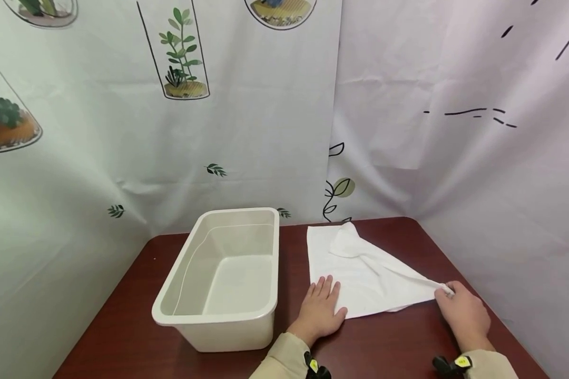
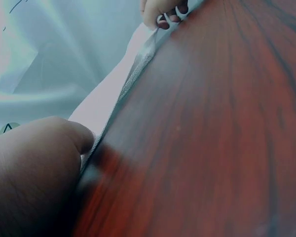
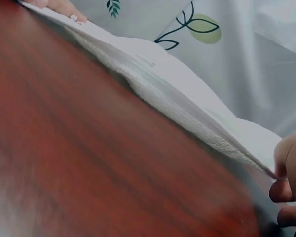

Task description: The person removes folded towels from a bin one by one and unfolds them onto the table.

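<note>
A white cloth (image 1: pixel 370 273) lies on the table, its far left part flat with a rumpled fold on top. My left hand (image 1: pixel 319 310) presses on its near left corner, fingers straight and spread. At the cloth's right end, my right hand (image 1: pixel 464 313) pinches a corner that is drawn out to a point. In the right wrist view the near edge of the cloth (image 3: pixel 182 94) stretches between both hands, lifted a little toward the right hand (image 3: pixel 292 177). The left wrist view shows the left thumb (image 2: pixel 81 136) on the cloth's edge.
A deep off-white plastic basin (image 1: pixel 265 317) stands on the left of the dark red wooden table (image 1: pixel 133 326), close beside the left hand. White curtains (image 1: pixel 265 131) printed with plants hang behind the table and at its sides. Both wrists carry small black devices.
</note>
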The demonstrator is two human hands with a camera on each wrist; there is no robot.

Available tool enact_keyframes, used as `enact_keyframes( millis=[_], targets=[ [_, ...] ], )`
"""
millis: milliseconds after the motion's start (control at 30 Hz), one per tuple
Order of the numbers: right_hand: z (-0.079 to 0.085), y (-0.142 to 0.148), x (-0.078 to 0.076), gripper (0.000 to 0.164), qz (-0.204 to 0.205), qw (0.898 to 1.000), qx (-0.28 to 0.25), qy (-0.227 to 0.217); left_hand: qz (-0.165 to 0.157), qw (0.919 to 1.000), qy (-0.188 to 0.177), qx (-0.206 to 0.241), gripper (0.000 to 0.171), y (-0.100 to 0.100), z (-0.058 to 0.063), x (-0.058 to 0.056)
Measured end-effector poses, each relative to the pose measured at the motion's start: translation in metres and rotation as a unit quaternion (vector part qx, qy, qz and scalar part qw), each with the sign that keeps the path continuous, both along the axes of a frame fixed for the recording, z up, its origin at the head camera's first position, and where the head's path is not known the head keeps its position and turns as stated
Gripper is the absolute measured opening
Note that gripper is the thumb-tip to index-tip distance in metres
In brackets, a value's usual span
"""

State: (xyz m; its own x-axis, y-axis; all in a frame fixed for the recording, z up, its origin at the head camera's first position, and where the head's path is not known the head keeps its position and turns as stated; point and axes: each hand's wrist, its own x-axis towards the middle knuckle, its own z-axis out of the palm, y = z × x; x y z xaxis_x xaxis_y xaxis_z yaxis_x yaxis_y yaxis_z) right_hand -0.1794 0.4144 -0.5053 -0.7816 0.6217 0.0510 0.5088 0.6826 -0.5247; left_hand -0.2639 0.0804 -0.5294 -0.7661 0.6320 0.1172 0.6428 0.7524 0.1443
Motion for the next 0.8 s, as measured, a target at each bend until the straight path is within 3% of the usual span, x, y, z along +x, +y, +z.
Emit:
enact_keyframes(
  millis=[367,800],
  targets=[
    [0.001,0.005,0.010,0.055,0.000,0.995,-0.004,-0.101,-0.004,1.0000,-0.007,0.002,0.066,0.000,-0.001,-0.003],
    [0.004,-0.002,0.025,0.053,-0.007,0.990,0.005,-0.143,-0.011,0.9995,-0.025,0.018,0.062,-0.004,-0.001,-0.004]
  ],
)
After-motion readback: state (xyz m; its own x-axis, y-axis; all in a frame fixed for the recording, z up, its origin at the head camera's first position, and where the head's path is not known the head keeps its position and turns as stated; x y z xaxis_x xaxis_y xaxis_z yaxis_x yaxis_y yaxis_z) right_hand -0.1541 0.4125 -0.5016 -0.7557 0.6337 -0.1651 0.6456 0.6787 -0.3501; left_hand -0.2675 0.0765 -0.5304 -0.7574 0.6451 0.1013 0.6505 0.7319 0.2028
